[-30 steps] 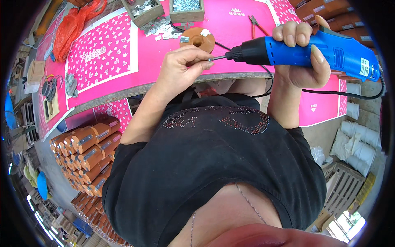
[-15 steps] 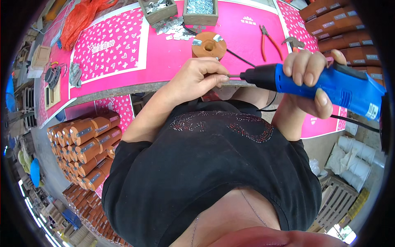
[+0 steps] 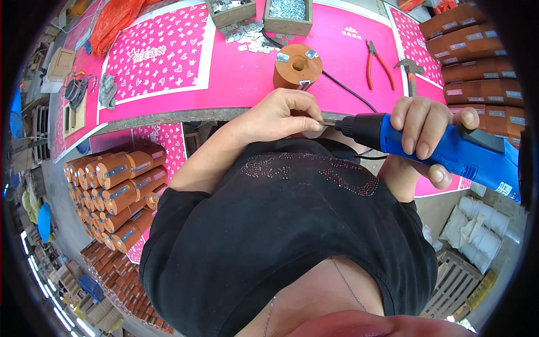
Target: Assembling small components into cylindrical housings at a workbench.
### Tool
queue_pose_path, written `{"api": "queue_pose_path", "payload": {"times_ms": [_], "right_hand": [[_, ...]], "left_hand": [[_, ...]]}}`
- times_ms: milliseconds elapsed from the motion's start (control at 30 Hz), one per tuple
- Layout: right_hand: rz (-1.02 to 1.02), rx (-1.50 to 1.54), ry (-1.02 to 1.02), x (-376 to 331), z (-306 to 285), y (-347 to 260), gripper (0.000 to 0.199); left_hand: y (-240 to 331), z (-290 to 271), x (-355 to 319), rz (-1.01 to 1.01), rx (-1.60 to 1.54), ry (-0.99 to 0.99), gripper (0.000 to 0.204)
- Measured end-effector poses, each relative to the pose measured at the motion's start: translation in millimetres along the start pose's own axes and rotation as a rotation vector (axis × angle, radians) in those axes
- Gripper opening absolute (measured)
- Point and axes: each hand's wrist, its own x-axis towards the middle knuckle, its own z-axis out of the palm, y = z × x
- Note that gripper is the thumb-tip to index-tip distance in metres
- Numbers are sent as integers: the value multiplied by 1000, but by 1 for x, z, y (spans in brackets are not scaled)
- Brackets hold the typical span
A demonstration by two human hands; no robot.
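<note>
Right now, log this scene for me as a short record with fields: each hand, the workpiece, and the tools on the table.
left hand: fingertips pinched at the driver's bit tip
right hand: gripping the blue electric screwdriver
workpiece: orange-brown wooden cylinder with metal plates, on the pink table
tools: red-handled pliers, hammer
boxes: two wooden trays of small metal parts

On the pink patterned table (image 3: 236, 73) there is one round orange-brown wooden block (image 3: 296, 66) bearing two small metal plates. Behind the block stand two open wooden boxes (image 3: 287, 13). To its right lie one pair of red-handled pliers (image 3: 377, 60) and one hammer (image 3: 410, 72).
</note>
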Motion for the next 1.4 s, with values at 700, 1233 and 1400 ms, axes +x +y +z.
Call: {"api": "queue_pose_path", "payload": {"times_ms": [700,1233,1400], "right_hand": [[28,33,461,-16,2,6,62],[-2,16,283,-14,4,2,65],[20,69,291,-12,2,-1,66]], "left_hand": [[-7,17,3,-22,66,60,10],[-13,15,6,36,30,-18,10],[-7,12,1,-44,-46,-86,15]]}}
